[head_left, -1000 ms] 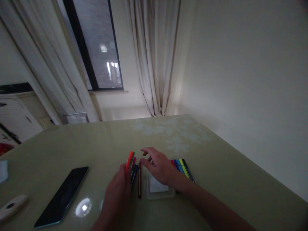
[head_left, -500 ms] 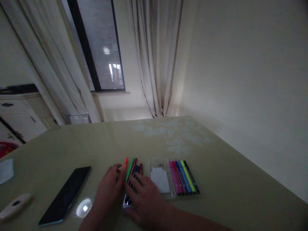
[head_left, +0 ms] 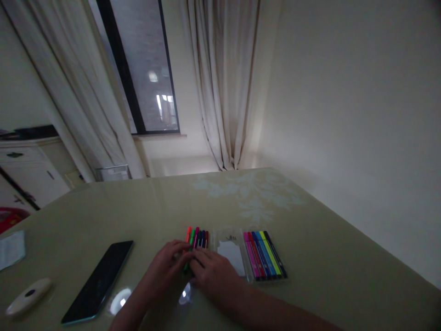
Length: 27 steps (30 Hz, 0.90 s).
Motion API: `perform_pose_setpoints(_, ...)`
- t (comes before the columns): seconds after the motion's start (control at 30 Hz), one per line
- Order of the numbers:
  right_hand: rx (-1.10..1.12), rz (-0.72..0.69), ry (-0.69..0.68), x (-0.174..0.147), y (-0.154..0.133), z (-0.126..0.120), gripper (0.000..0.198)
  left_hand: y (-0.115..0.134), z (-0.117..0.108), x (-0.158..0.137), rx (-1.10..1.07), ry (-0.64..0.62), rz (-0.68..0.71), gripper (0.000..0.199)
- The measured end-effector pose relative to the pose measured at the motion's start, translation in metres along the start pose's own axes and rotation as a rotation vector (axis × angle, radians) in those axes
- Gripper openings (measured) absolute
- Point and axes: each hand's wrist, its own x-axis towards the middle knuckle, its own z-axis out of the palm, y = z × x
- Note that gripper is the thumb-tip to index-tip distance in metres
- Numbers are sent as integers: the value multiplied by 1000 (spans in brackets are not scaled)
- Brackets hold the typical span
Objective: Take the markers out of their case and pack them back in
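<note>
A row of felt-tip pens in orange, green, purple, dark blue and dark red lies on the table, tips of the row pointing away from me. My left hand closes on the row from the left, fingers curled over the orange and green pens. From the right, my right hand bends its fingers over the lower part of the same pens, and the fingertips of both hands meet there. Beside it lies an open clear plastic case with a white card. Its right side carries more felt-tip pens, side by side.
A black phone or tablet lies left of my arms, near a white oval object and a pale folded cloth or tissue. A shiny round reflection or disc is by my left forearm. The wall borders the table's right edge.
The fanned, uneven pens are now drawn together into a tighter, straighter row. My left hand has moved right, towards my right hand, whose fingers are more bent.
</note>
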Motion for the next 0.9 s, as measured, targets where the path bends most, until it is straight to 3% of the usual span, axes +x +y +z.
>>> perform_pose_setpoints(0.13,14,132,-17,8,16,-54,19,-1,15,0,217,54,149,41)
perform_pose_setpoints(0.23,-32,324,35,-2,50,-92,23,-1,30,-3,334,-18,230,57)
perform_pose_setpoints(0.3,-62,481,74,-17,78,-104,28,-1,38,-4,372,-27,243,67)
perform_pose_setpoints(0.4,-39,647,34,-43,111,-100,34,-3,45,-4,387,-3,230,58)
perform_pose_setpoints(0.5,27,648,22,-59,122,-86,37,-11,48,-2,388,28,254,53)
perform_pose_setpoints(0.67,-39,593,-2,-56,116,-73,38,-25,48,2,395,18,328,77)
perform_pose_setpoints(0.77,-91,582,-2,-52,111,-70,36,-28,49,2,352,-58,341,64)
perform_pose_setpoints(0.9,-115,608,10,-52,106,-68,34,-26,51,-3,275,-12,274,51)
